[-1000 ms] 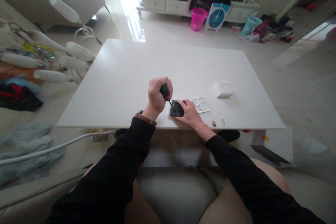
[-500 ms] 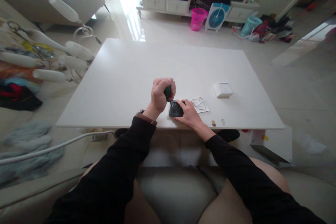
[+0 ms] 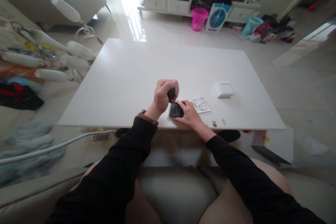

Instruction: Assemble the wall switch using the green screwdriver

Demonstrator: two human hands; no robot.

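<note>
My left hand (image 3: 164,94) is fisted around the green screwdriver (image 3: 171,93), its tip standing on the dark module (image 3: 175,111) near the front edge of the bench (image 3: 136,66). My right hand (image 3: 189,113) grips the module's right side, pinning it down. I judge I'm working a screw there. That calls for a seated, upright tip, downward pressure while twisting, and no sliding.

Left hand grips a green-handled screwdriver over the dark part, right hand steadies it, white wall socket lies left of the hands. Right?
No. The head view shows the white wall socket right of the hands; left hand, green-handled screwdriver, dark part and right hand are as stated.
</note>
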